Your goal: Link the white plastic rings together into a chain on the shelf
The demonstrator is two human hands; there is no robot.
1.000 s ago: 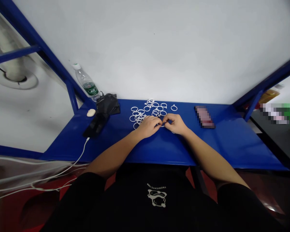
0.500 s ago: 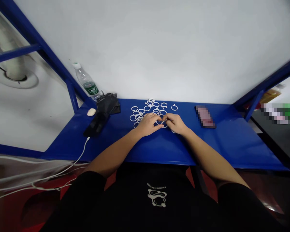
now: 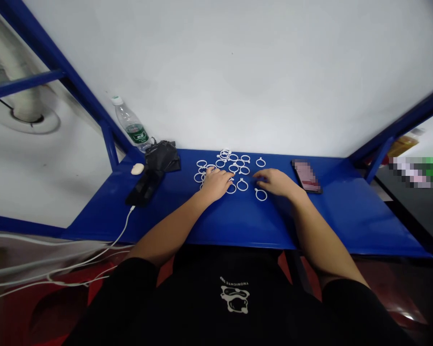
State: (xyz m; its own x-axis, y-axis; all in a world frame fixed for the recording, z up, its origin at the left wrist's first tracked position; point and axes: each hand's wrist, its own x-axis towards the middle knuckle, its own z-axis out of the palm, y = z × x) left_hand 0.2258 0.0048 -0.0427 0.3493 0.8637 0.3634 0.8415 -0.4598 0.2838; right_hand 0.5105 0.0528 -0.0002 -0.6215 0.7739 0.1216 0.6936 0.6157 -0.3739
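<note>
White plastic rings, each with a small round tab, lie on a blue table [image 3: 238, 221]; some overlap in a loose pile. My left hand [image 3: 215, 185] rests over the left part of the pile, fingers stretched out and covering several rings. By its fingertips lies one ring [image 3: 231, 192], partly covered. A separate ring [image 3: 242, 190] lies flat between my two hands. My right hand [image 3: 277, 182] hovers to the right with thumb and fingers apart, holding nothing visible. Just below its fingertips is another ring [image 3: 261, 199], and a lone ring [image 3: 260, 166] sits farther back.
A phone [image 3: 306, 176] lies to the right. At the left are a plastic bottle [image 3: 133, 127], a crumpled black bag [image 3: 162, 156], a pale rounded object [image 3: 137, 168] and a white cable [image 3: 124, 226]. A white wall [image 3: 231, 86] rises behind the table; blue frame bars flank both sides.
My hands were together at a ring and have moved apart. The right hand has let go and drawn right; the left has shifted slightly left. Rings between them now show.
</note>
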